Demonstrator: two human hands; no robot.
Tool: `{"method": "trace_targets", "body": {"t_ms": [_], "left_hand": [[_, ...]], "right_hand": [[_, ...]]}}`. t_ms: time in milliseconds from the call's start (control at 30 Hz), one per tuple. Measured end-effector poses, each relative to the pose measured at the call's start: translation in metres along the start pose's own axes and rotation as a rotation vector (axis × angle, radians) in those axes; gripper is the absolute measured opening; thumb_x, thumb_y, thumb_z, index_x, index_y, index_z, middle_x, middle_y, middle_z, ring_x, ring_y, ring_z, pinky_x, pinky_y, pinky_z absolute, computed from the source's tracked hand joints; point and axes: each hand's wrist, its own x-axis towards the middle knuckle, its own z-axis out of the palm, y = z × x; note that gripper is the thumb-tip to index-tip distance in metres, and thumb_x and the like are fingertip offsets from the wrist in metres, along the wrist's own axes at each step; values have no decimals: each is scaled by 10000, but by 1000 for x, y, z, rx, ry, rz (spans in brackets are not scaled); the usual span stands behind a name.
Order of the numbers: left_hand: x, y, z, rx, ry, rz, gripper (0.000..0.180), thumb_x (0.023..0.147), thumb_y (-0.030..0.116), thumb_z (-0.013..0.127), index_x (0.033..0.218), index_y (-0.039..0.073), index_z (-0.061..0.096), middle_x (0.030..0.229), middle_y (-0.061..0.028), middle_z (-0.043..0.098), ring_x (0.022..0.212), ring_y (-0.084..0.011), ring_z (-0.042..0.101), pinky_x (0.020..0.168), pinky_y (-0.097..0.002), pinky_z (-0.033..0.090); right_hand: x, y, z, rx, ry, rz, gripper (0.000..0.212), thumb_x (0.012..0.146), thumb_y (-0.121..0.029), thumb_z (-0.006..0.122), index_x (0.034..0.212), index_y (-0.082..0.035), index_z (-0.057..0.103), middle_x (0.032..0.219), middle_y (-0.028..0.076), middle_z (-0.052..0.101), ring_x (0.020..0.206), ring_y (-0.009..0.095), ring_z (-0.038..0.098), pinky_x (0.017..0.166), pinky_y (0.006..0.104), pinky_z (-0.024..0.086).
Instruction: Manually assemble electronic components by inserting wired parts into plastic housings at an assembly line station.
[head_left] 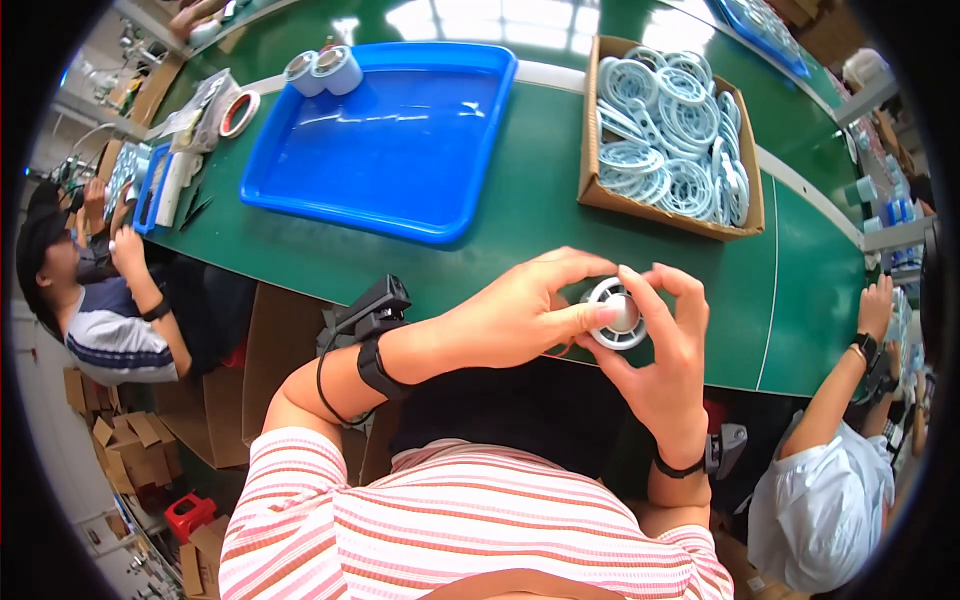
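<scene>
Between both hands, over the near edge of the green table, is a small round white part [626,318] with a spoked ring and a silvery domed centre. My left hand [535,310] grips its left side, the thumb lying across the face. On the other side my right hand [665,335] holds the rim between curled fingers and thumb. The back of the part is hidden by the fingers. Farther off, a cardboard box [670,212] holds many pale blue plastic rings with spokes [688,118].
A large blue tray [360,205] lies ahead on the green table [540,190], with white cylindrical parts [338,70] at its far left corner. A tape roll [239,113] sits left of it. Co-workers sit at left [120,330] and right [825,490]. Cardboard boxes [135,450] stand on the floor.
</scene>
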Motion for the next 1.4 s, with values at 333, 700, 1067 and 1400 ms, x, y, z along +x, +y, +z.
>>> {"method": "trace_targets", "body": {"t_ms": [333,700,1067,1400], "left_hand": [[27,50,-259,1909,893,537,483,855,32,687,1332,103,663,1492,-149,544,1382,-340,509,1148,-401,423],[6,82,-268,1600,345,291,726,751,-97,724,1433,106,580,1470,-131,550,1363,-353,494,1168,-397,412],[-26,78,-169,1577,542,684,606,698,15,838,1272,56,650,1080,-86,595,973,-280,591,897,-377,482],[-33,16,-11,1160,131,641,614,707,55,862,1280,45,643,1112,-120,580,844,-261,653,719,-368,550]], "right_hand": [[-31,110,-56,-325,332,336,573,801,-44,802,1346,-25,627,1277,125,544,1164,290,572,1009,386,450],[82,80,-48,-430,305,-13,140,833,-128,787,933,-36,755,1017,94,662,1098,294,609,979,386,452],[84,50,-37,-200,308,6,121,796,-25,790,883,-25,706,937,92,662,917,295,648,848,395,515],[-18,42,5,-104,56,-120,327,749,58,792,1058,-36,736,1031,99,661,1006,327,637,893,409,523]]}}
